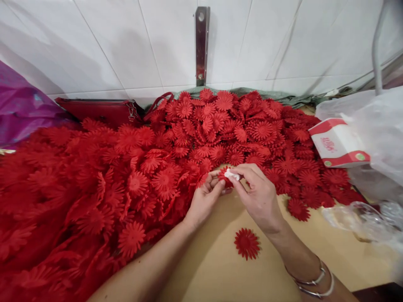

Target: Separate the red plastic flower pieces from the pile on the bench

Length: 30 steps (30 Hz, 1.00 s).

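Note:
Between thumb and fingers, my left hand (208,195) pinches a red artificial flower (222,173) near the middle of the head view. My right hand (258,195) holds a small white piece (232,174) against that flower's face; its exact kind is hard to make out. The fingertips of both hands nearly meet there. One loose red flower head (247,243) lies flat on the table below my right hand. Just beyond my hands rises a large heap of similar red flower heads (208,126), and more spread over the left side.
A red purse (97,111) with a strap rests behind the heap, beside purple plastic (28,105). At right stand a red-and-white box (338,142) and clear plastic bags (378,130). The tan tabletop (214,260) meets a white tiled wall (170,42) bearing a metal bracket (201,46).

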Motion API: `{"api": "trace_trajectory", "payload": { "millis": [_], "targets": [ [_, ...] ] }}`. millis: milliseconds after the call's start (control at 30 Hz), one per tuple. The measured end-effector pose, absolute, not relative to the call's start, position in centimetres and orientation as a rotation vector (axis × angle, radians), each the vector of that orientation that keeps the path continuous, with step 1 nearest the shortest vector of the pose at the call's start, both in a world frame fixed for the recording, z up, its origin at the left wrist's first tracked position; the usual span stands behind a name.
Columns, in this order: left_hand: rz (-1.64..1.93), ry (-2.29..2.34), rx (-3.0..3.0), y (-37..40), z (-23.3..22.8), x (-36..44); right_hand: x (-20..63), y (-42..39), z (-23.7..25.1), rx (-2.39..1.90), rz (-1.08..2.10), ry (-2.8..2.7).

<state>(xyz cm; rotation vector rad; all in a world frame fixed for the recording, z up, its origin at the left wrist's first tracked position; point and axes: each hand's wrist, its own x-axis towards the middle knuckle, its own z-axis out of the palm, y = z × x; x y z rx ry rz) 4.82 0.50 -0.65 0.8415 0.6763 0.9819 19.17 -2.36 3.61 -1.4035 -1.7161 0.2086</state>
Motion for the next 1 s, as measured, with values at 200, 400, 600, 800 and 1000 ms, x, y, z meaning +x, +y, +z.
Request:
{"api": "trace_trajectory", "payload": {
  "millis": [200,400,600,800,1000],
  "targets": [
    [0.973,0.66,0.837,0.6,-1.0,4.9,19.2,-2.5,1.9,-1.376,0.085,-1.709],
    [0.961,0.68,0.841,0.7,-1.3,5.1,19.4,-2.8,1.8,-1.385,0.156,-1.73],
    [0.974,0.709,0.89,0.7,-1.2,5.0,20.1,-2.4,1.8,-1.449,0.124,-1.542],
    [0.954,0.72,0.895,0.7,-1.0,5.0,20.4,-2.3,1.7,-1.431,0.167,-1.626],
    [0.962,0.704,0.839,0.7,-1.2,5.0,20.0,-2.8,1.9,-1.361,0.212,-1.761]
  ]
}}
